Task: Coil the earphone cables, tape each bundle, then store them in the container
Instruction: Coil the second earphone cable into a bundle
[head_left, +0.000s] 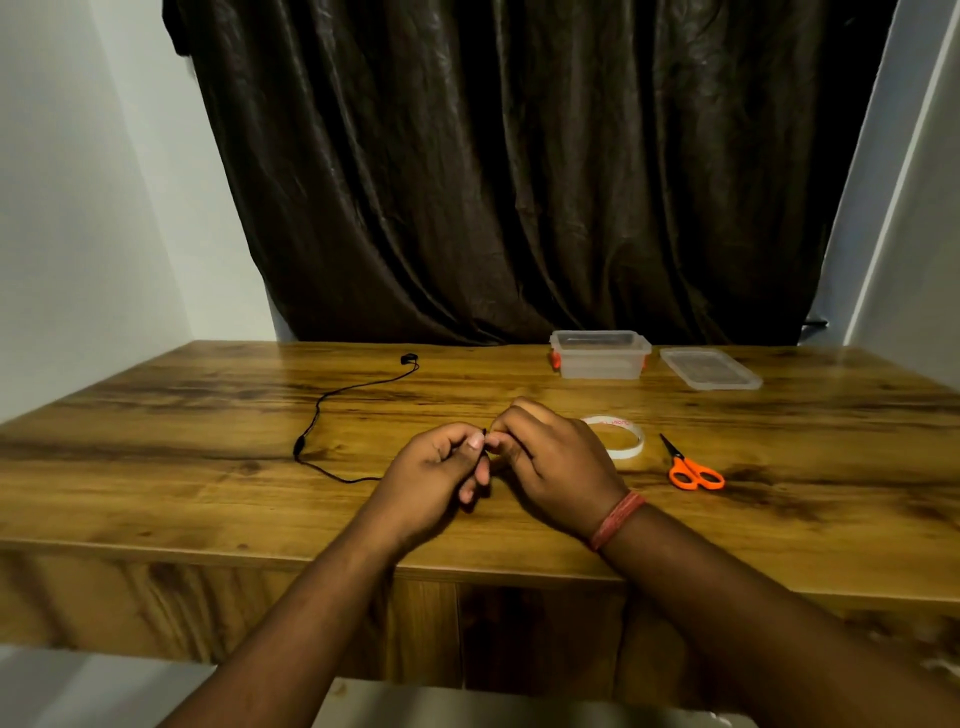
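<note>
A black earphone cable (317, 410) trails across the wooden table from an earbud at the far left-centre, past an inline remote, and runs under my left hand (439, 470). My left hand and my right hand (553, 457) meet at the table's middle, both pinching the near end of the cable between fingertips. Whatever cable is bunched inside the fingers is hidden. A clear tape roll (626, 439) lies just right of my right hand. The open clear plastic container (600, 358) stands at the back, its lid (709, 368) beside it on the right.
Orange-handled scissors (693, 470) lie right of the tape roll. A dark curtain hangs behind the table, with white walls on either side. The table's front edge runs just below my wrists. A red thread band circles my right wrist.
</note>
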